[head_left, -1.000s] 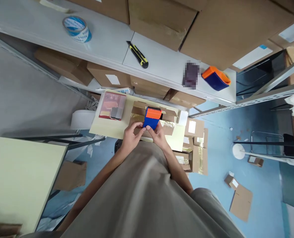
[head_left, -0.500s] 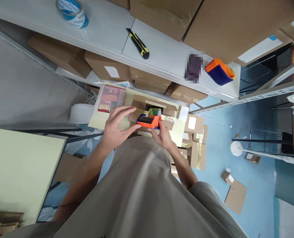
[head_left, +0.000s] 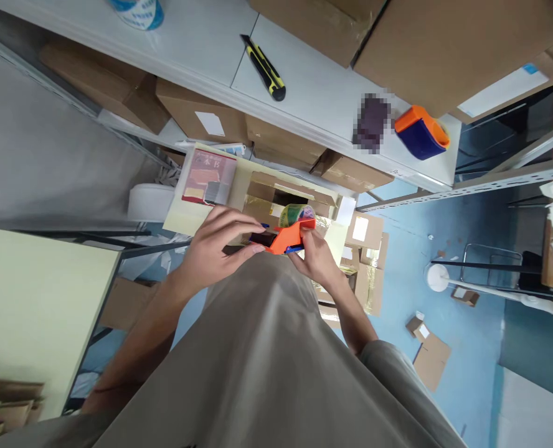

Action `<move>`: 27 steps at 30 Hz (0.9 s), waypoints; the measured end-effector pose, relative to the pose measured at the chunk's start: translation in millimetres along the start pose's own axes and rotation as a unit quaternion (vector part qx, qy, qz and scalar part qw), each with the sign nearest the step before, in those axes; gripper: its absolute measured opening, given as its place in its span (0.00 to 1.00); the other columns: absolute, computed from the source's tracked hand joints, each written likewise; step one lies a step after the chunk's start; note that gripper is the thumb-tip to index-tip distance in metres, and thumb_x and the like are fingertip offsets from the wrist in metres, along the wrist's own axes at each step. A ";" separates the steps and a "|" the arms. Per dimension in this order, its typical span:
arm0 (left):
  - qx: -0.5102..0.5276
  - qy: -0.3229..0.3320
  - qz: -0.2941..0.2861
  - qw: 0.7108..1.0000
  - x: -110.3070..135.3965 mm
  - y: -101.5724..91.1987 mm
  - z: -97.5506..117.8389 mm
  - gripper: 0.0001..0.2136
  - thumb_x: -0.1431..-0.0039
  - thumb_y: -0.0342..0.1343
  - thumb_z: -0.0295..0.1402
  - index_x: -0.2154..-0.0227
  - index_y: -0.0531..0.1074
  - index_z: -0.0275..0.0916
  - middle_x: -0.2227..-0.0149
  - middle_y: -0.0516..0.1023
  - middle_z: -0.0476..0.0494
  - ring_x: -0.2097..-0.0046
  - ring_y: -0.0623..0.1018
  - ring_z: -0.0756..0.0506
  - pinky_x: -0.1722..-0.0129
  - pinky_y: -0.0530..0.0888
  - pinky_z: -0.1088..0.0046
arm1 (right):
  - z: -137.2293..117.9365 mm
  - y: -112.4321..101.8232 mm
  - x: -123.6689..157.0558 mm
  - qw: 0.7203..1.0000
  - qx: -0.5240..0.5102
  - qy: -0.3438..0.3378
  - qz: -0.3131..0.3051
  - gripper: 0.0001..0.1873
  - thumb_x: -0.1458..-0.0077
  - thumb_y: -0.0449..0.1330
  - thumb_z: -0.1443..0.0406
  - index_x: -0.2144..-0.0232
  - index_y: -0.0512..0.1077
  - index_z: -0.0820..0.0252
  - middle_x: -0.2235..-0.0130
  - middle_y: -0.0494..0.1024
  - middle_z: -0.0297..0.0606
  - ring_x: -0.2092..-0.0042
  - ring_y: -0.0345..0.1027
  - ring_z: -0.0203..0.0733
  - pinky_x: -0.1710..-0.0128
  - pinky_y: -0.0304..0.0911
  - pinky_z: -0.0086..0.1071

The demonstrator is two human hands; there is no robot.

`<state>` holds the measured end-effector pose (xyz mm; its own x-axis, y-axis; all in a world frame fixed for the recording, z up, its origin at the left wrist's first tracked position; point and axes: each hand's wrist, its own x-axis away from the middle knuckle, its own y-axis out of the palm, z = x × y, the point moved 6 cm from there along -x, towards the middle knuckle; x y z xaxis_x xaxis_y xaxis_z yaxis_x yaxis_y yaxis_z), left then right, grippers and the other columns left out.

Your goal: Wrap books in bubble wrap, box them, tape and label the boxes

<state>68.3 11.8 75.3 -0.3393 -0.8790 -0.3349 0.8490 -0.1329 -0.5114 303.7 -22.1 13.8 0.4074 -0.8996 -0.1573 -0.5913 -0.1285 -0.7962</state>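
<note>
Grip closed from both sides: my left hand [head_left: 215,249] and right hand [head_left: 317,260] hold the tape dispenser [head_left: 289,237] above the open carton [head_left: 263,190]. I judge it to be light, rigid plastic, best held by the body, clear of the blade.

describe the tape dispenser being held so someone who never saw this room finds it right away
Find the long grey shelf across the top; below it a pale yellow table carries an open cardboard box. At that box's near edge, the left hand and right hand grip an orange tape dispenser carrying a clear roll. The other dispenser, on the shelf, lies untouched.
</note>
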 end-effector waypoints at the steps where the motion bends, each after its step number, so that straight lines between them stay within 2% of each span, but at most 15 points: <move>1: 0.027 -0.032 0.008 0.999 -0.6 -0.1 -7.3 0.10 0.38 0.71 0.42 0.55 0.84 0.52 0.56 0.86 0.45 0.52 0.83 0.38 0.44 0.79 0.52 | -1.8 -1.1 -1.1 1.000 0.003 0.009 -0.018 0.19 0.31 0.60 0.53 0.44 0.65 0.54 0.56 0.81 0.49 0.55 0.77 0.58 0.57 0.76 0.51; 3: 0.105 -0.122 0.006 0.987 -0.1 5.5 -29.2 0.10 0.40 0.72 0.44 0.59 0.84 0.48 0.59 0.85 0.44 0.54 0.82 0.38 0.49 0.80 0.56 | -3.5 -2.2 -5.3 0.998 0.013 0.043 -0.054 0.23 0.33 0.62 0.51 0.44 0.66 0.54 0.59 0.81 0.46 0.59 0.77 0.57 0.59 0.75 0.49; 4: 0.154 -0.176 -0.006 0.972 1.7 11.9 -43.0 0.11 0.41 0.72 0.45 0.60 0.84 0.47 0.60 0.84 0.43 0.56 0.82 0.39 0.52 0.81 0.60 | -3.4 -2.3 -8.2 0.995 0.019 0.065 -0.074 0.24 0.34 0.63 0.50 0.43 0.67 0.55 0.61 0.81 0.45 0.61 0.77 0.56 0.61 0.75 0.48; 6: 0.254 -0.276 -0.032 0.927 8.3 28.9 -70.7 0.15 0.42 0.72 0.48 0.61 0.83 0.43 0.62 0.83 0.43 0.59 0.82 0.41 0.59 0.80 0.66 | -2.7 -2.4 -15.7 0.988 0.022 0.106 -0.115 0.25 0.34 0.62 0.48 0.44 0.68 0.56 0.63 0.82 0.43 0.66 0.76 0.53 0.64 0.73 0.45; 9: 0.360 -0.359 -0.030 0.861 19.9 51.6 -105.1 0.19 0.44 0.72 0.52 0.64 0.82 0.40 0.65 0.82 0.44 0.63 0.80 0.44 0.63 0.77 0.71 | -4.5 -5.9 -30.4 0.976 0.002 0.138 -0.171 0.23 0.31 0.60 0.45 0.49 0.72 0.55 0.67 0.81 0.39 0.70 0.73 0.48 0.69 0.67 0.40; 11: 0.394 -0.383 -0.013 0.835 26.8 62.6 -120.9 0.20 0.45 0.72 0.52 0.66 0.81 0.39 0.66 0.81 0.44 0.65 0.79 0.46 0.64 0.76 0.72 | -9.1 -10.7 -41.1 0.968 -0.021 0.145 -0.206 0.23 0.30 0.59 0.42 0.53 0.74 0.54 0.70 0.79 0.36 0.72 0.71 0.45 0.71 0.63 0.37; 13: 0.405 -0.393 0.000 0.826 31.5 71.1 -129.1 0.19 0.45 0.71 0.51 0.66 0.81 0.38 0.67 0.81 0.44 0.66 0.78 0.46 0.65 0.75 0.72 | -15.5 -15.9 -52.1 0.959 -0.038 0.149 -0.236 0.25 0.30 0.58 0.40 0.57 0.74 0.54 0.71 0.78 0.35 0.73 0.70 0.43 0.72 0.59 0.36; 17: 0.387 -0.388 0.037 0.836 29.1 76.8 -127.9 0.16 0.44 0.69 0.48 0.67 0.80 0.40 0.66 0.83 0.44 0.64 0.80 0.45 0.62 0.77 0.70 | -24.8 -25.2 -74.2 0.944 -0.017 0.168 -0.284 0.28 0.30 0.56 0.38 0.64 0.74 0.55 0.72 0.77 0.35 0.73 0.68 0.41 0.73 0.55 0.35; 20: 0.388 -0.391 0.062 0.832 21.6 70.2 -132.0 0.18 0.46 0.70 0.51 0.68 0.78 0.40 0.68 0.81 0.45 0.65 0.80 0.45 0.62 0.77 0.70 | -25.6 -42.1 -89.8 0.928 0.001 0.196 -0.316 0.29 0.33 0.60 0.37 0.66 0.75 0.55 0.74 0.77 0.35 0.75 0.67 0.40 0.74 0.54 0.35; 22: 0.388 -0.405 0.116 0.820 19.3 56.9 -149.4 0.19 0.46 0.70 0.52 0.68 0.77 0.40 0.69 0.79 0.47 0.67 0.78 0.47 0.62 0.77 0.70 | -26.4 -64.6 -99.9 0.917 -0.002 0.218 -0.334 0.29 0.35 0.62 0.37 0.68 0.75 0.55 0.75 0.77 0.34 0.76 0.67 0.38 0.75 0.53 0.35; 25: 0.392 -0.423 0.198 0.793 20.3 38.7 -188.3 0.19 0.46 0.71 0.50 0.67 0.77 0.39 0.70 0.77 0.49 0.69 0.76 0.49 0.62 0.76 0.71 | -32.1 -104.3 -115.7 0.899 -0.016 0.252 -0.358 0.29 0.33 0.60 0.38 0.68 0.77 0.54 0.76 0.78 0.32 0.78 0.67 0.37 0.77 0.53 0.34; 27: 0.414 -0.428 0.192 0.780 19.4 40.1 -210.8 0.18 0.47 0.72 0.49 0.68 0.76 0.39 0.70 0.76 0.48 0.69 0.76 0.50 0.63 0.76 0.71 | -37.7 -122.5 -128.9 0.892 -0.007 0.269 -0.363 0.29 0.32 0.60 0.39 0.68 0.78 0.55 0.77 0.78 0.32 0.79 0.67 0.35 0.78 0.53 0.34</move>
<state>10.3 86.0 -118.6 0.0976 -0.8633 0.4951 0.9127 0.2760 0.3015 297.4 93.8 153.7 0.2963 -0.6475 0.7021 -0.3184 -0.7600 -0.5665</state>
